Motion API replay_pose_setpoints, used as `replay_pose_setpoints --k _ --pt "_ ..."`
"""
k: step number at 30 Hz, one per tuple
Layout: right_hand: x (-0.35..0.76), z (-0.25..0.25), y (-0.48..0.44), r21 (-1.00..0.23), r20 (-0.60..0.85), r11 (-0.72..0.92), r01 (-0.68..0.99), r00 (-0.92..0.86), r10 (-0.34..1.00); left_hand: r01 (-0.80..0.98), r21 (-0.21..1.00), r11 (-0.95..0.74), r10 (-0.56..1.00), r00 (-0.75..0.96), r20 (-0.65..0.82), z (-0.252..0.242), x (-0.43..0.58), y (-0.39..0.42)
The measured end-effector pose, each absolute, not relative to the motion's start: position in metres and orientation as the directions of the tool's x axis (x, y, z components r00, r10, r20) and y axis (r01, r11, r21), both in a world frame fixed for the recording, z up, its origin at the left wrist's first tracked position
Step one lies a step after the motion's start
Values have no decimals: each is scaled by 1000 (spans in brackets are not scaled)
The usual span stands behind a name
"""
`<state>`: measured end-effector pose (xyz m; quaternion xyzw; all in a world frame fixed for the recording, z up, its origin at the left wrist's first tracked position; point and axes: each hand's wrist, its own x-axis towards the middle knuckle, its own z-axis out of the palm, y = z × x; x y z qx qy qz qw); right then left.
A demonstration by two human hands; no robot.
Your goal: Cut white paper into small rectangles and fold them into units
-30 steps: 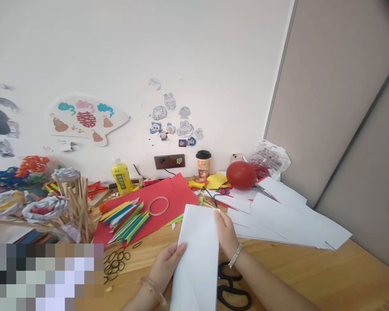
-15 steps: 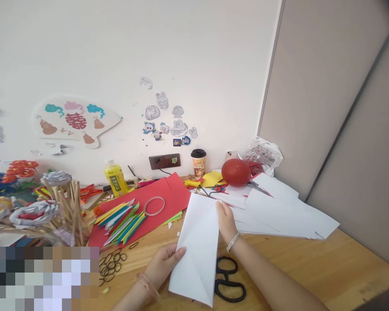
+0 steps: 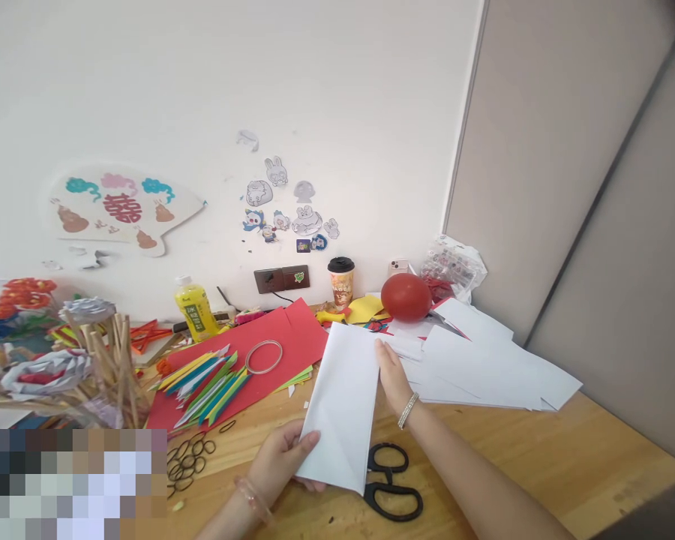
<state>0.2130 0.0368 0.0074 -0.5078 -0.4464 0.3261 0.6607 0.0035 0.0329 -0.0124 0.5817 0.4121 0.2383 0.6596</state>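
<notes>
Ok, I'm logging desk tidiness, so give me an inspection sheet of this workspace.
Surface: wooden desk, mostly covered on its far side.
Job's things: folded white paper, held up over the desk.
Clutter: scissors, rubber bands, coloured paper strips, red card, ring, loose white sheets, red balloon, yellow bottle, cup.
Grippers: left hand grips the paper's lower edge; right hand its right edge.
Cables: a thin one by the wall socket.
Surroundings: stickers on white wall.

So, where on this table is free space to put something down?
Bare wood shows on the table at the right, between the white sheets and the near edge, right of the scissors. The left is crowded: red paper, colored strips, rubber bands, wooden sticks.
</notes>
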Motion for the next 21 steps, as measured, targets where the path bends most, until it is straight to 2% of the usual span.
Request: replay_pose_setpoints --k 2,4,6,7,11,17,21 --pt "209 6 33 -970 242 244 13 185 952 90 973 213 836 498 -229 -11 2 37" --pt "202 0 29 -985 170 173 9 -132 976 18 978 209 894 401 -199 -8 -1 41" --pt "193 -8 28 -996 78 87 5 -395 915 -20 979 202 929 320 -185 -5 -4 45" --pt "190 -13 28 -999 49 53 -6 -467 883 -32 980 198 938 297 -180 -5 -5 47" --pt "185 -23 32 -996 43 0 -85 -504 863 -30 982 187 936 309 -168 -5 -6 49" --pt "197 -17 34 -996 31 -17 -84 -538 842 63 961 270 781 569 -257 0 -15 50" --pt "199 -15 33 -996 16 -39 -85 -561 828 111 961 255 762 589 -270 5 -17 50"
